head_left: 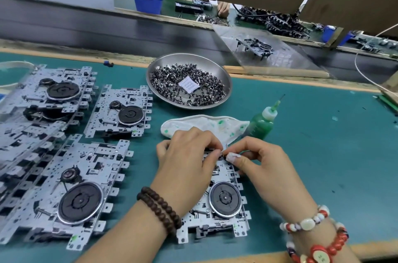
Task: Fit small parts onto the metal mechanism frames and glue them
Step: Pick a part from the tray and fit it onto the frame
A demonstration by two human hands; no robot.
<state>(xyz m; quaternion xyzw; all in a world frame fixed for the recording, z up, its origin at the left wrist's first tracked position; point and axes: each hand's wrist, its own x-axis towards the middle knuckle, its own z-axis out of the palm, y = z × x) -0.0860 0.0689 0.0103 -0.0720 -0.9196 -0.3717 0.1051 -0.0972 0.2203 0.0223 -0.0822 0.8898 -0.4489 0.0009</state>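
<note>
Metal mechanism frames, flat and silver with black round wheels point(71, 193), lie in a pile on the left of the green table point(323, 155). One more silver frame point(221, 202) lies near me, under my hands. My left hand point(187, 161) rests on its far end, fingers curled. My right hand point(265, 165) pinches a tiny part there. Both hands are close together. Far behind sits a round steel bowl point(224, 75) of small dark parts, and right of it a green glue bottle point(261, 125).

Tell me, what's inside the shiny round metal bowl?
The shiny round metal bowl holds a heap of small dark metal parts, with a little white paper packet lying on top. Whatever lies beneath the heap is covered.
</note>
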